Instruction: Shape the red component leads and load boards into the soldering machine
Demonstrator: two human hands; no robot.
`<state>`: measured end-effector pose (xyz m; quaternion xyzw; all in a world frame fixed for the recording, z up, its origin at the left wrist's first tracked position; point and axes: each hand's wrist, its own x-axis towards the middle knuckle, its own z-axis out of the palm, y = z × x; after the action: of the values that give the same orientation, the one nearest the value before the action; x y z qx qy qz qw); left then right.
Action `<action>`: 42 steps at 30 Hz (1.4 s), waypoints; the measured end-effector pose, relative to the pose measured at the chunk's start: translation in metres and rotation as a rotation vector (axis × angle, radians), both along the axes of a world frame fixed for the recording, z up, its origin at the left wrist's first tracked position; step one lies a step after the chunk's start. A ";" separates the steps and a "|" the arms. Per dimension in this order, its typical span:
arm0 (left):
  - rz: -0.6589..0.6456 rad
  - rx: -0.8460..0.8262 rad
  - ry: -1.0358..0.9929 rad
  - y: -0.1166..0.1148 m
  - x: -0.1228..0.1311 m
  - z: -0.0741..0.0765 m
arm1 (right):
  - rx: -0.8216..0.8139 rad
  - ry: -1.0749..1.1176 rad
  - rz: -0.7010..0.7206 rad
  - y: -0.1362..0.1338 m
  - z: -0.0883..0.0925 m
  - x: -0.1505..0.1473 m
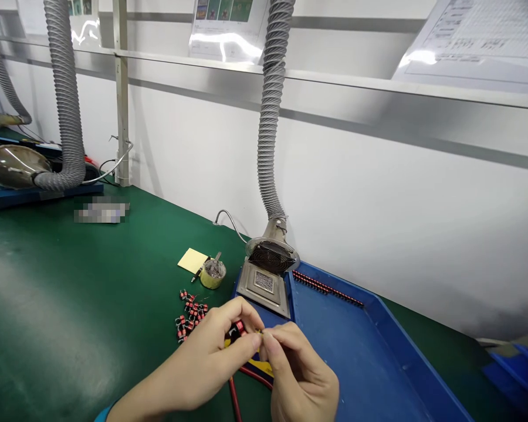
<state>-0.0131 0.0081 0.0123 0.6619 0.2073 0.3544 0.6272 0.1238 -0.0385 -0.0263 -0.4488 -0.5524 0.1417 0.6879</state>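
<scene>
My left hand [217,346] is closed, with a small red-and-black electronic component [239,327] between its thumb and fingers. Against its fingertips, my right hand [301,369] pinches with thumb and index finger; whatever lies in that pinch is too small and covered to make out. Loose red-and-black components [192,313] with thin wire ends lie scattered on the green table, left of my hands. Below the hands run the red handles [234,398] of a tool whose other end is hidden. A yellow-and-blue item [261,366] shows partly beneath the fingers.
Behind my hands sits a metal-plated device [264,284] under an extraction hood [270,252] on a grey hose [270,111]. The blue tray [356,351] at right holds a row of red-and-black parts [328,287]. A yellow tin [213,274], pen [198,271] and notepad [192,261] lie nearby.
</scene>
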 end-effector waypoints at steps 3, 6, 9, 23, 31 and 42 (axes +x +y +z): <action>0.051 0.077 0.061 -0.001 -0.002 0.002 | 0.033 -0.013 -0.024 0.000 0.000 -0.001; 0.079 0.141 0.114 -0.001 -0.004 0.003 | 0.049 -0.001 -0.038 0.002 0.002 -0.001; 0.083 0.185 0.139 -0.001 -0.005 0.003 | 0.024 0.030 -0.027 0.003 0.003 0.000; 0.084 0.058 0.012 0.004 -0.003 0.003 | 0.097 -0.038 -0.095 0.001 0.004 -0.001; 0.101 0.085 0.059 0.002 -0.003 0.003 | 0.292 -0.337 -0.356 -0.001 0.004 -0.011; 0.070 0.089 0.048 0.005 -0.003 0.001 | 0.103 -0.415 -0.010 -0.011 0.017 0.010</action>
<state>-0.0160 0.0132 0.0136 0.6898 0.2290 0.3691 0.5792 0.1334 -0.0499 -0.0089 -0.4356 -0.6864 0.0144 0.5821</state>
